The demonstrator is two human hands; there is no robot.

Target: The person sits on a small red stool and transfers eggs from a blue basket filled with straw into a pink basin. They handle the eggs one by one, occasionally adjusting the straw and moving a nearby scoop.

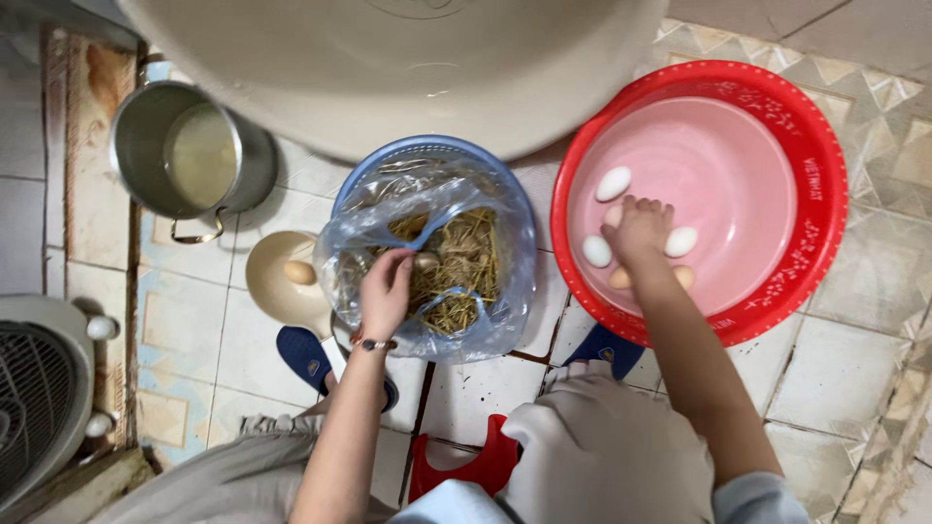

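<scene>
view from above, looking down at a tiled floor (485, 388). the left hand (385, 291) reaches into a clear plastic bag (369, 233) filled with straw (466, 262); the bag sits in a blue basket (427, 147). the fingers curl down into the straw just beside a pale egg (426, 260) half buried there; whether they grip anything cannot be told. a bracelet (374, 343) circles the left wrist.

the right hand (638, 231) is inside a red basin (825, 194) with a pink bottom, palm down, fingers spread and released, resting among the eggs. one white egg (613, 182) lies above the hand with its long axis tilted up to the right; another (596, 251) lies touching the hand on the left, its long axis running up and to the left; a third (681, 241) lies on the right, its long axis nearly level. two brownish eggs (683, 278) show partly under the wrist.

left of the basket a beige bowl (272, 291) holds one brown egg (299, 273), its long axis nearly level. a steel pot (194, 155) stands at upper left, a large cream tub (408, 58) at top, a fan (39, 388) at the left edge. blue slippers (306, 357) and a red stool (485, 466) show below.
</scene>
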